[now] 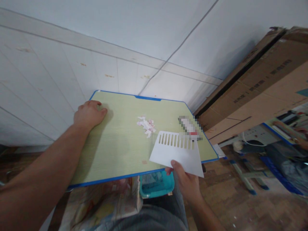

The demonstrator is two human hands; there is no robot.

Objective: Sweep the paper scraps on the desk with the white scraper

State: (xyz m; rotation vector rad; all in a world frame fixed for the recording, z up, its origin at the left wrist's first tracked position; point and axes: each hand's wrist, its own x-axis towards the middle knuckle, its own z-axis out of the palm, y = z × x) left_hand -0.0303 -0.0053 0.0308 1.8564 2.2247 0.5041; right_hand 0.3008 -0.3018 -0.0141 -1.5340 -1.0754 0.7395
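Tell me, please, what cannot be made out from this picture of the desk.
Head view:
Item at the right of the desk: masked by pixelation.
Right hand: most fingers hidden under the white slotted sheet.
Teal basket: its far part hidden beneath the desk.
Cardboard box: printing too blurred to read.
Left arm: upper part cut off by the picture's left edge.

I'm sitting somewhere resembling a classroom or workroom: my blue-edged desk (115,147) is facing a scuffed wall (96,72), cardboard (252,86) is standing right, and another blue-edged desktop (279,129) is showing beyond.
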